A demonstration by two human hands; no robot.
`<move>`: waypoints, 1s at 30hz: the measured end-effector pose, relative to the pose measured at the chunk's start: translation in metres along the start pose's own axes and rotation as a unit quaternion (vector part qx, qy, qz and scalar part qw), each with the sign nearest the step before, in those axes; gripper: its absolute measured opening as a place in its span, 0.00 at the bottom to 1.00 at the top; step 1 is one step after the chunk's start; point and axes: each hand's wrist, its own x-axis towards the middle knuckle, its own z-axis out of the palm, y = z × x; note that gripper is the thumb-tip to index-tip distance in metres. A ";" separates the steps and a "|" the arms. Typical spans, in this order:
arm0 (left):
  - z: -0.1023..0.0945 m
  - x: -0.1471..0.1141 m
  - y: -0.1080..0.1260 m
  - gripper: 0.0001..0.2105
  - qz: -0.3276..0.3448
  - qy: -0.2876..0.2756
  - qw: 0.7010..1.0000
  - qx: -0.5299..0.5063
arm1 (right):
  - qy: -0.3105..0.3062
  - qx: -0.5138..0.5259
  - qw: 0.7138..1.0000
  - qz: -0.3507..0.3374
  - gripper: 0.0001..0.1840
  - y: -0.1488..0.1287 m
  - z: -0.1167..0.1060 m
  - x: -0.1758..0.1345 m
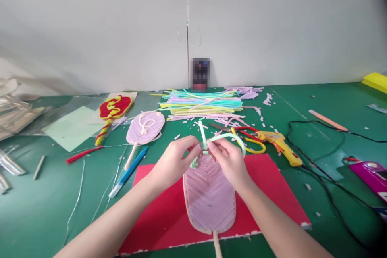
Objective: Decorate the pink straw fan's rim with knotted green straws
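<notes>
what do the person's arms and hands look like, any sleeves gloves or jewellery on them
Both forearms are bare up to the bottom edge of the picture, with no sleeves in view. The left hand and right hand wear no gloves, and no rings, bracelets or watch show. The nails look short and plain.

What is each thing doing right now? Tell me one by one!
Left hand: pinching the green strip.
Right hand: pinching the green strip too.
Green strip: bent into a loop above the purple fan.
Purple fan: lying flat on the red mat.
Glue gun: lying on its side, untouched.
Scissors: lying on the table.
Straws: stacked in a pile.
</notes>
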 end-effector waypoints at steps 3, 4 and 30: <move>0.000 0.000 0.000 0.11 -0.001 0.003 1.000 -0.019 | -0.010 0.019 1.000 0.008 0.11 -0.002 0.001 0.000; 0.001 0.000 -0.001 0.11 0.000 0.005 1.000 -0.020 | -0.009 0.025 1.000 0.009 0.11 -0.003 0.002 0.000; 0.010 -0.001 -0.007 0.07 -0.017 0.010 0.998 -0.061 | -0.061 -0.070 0.995 -0.025 0.09 -0.005 0.001 -0.006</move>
